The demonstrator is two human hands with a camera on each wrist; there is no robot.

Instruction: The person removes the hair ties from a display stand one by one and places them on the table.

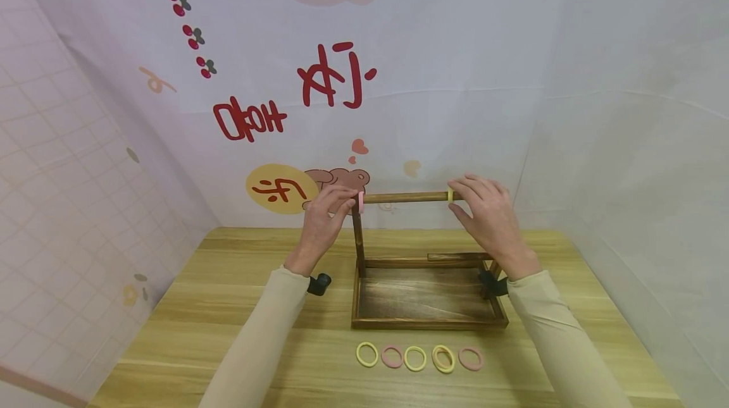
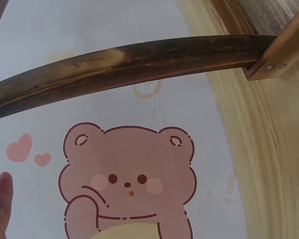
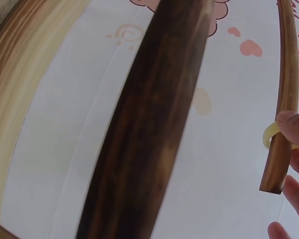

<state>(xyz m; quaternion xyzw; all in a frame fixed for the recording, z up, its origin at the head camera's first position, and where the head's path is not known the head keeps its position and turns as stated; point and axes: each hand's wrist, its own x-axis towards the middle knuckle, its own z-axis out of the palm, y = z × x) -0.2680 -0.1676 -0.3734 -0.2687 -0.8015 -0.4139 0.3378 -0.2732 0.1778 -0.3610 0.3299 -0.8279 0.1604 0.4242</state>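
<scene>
A wooden rack stands on the table, its upper bar (image 1: 405, 197) carried by an upright post (image 1: 358, 237) at the left. Around the bar's left end sits a pink ring (image 1: 361, 202), which my left hand (image 1: 326, 218) appears to pinch between fingertips and thumb; the left wrist view leaves that contact mostly out of frame. Near the bar's free right end, a yellow ring (image 3: 270, 133) encircles the wood. My right hand (image 1: 486, 212) pinches this ring, with its thumb (image 3: 295, 128) against the bar in the right wrist view.
The rack's shallow tray base (image 1: 427, 322) rests on the table (image 1: 239, 307). A lower, shorter bar (image 1: 458, 257) stands at its right. In front lie several yellow and pink rings, including a yellow ring (image 1: 358, 355) at the left. A printed cloth (image 1: 444, 79) hangs behind.
</scene>
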